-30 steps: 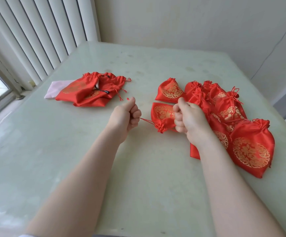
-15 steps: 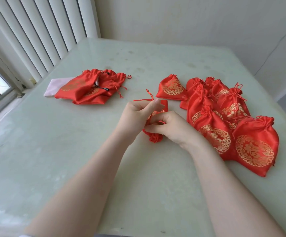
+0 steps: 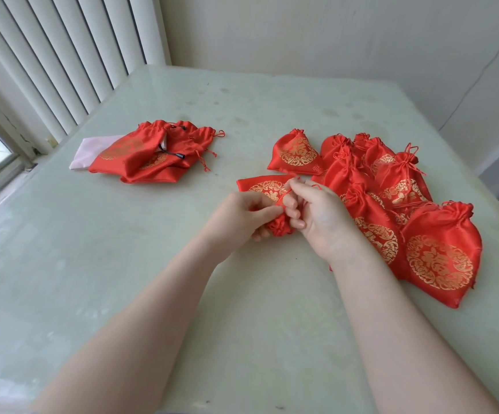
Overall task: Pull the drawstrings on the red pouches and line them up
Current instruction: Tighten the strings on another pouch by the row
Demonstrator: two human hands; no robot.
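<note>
Pouch (image 3: pixel 267 189) lengthwise, neck toward person

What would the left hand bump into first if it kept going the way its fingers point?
The left hand points right, so probably the pouch it already grips, then the right hand just behind it. Depth is hard to judge.
</note>
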